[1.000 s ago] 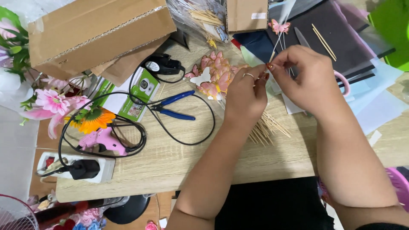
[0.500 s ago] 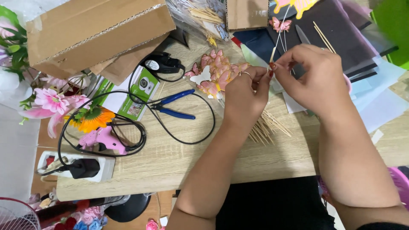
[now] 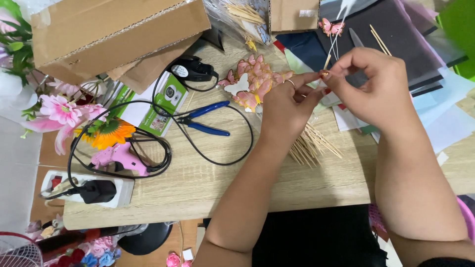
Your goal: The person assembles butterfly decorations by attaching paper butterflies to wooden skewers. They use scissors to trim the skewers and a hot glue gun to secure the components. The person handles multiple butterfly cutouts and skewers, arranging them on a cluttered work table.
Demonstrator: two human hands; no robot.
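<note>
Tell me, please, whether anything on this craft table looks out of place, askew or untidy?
Nothing looks damaged or spilled, but the black cable loops loosely across the table, over the blue-handled pliers. The power strip sits at the table's front left corner, close to the edge. The wooden sticks lie fanned out beneath the left hand.

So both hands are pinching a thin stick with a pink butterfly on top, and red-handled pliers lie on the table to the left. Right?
Not quite: the pliers have blue handles, not red, as the head view shows. The rest holds: both hands pinch the thin stick topped with a pink butterfly.
</note>
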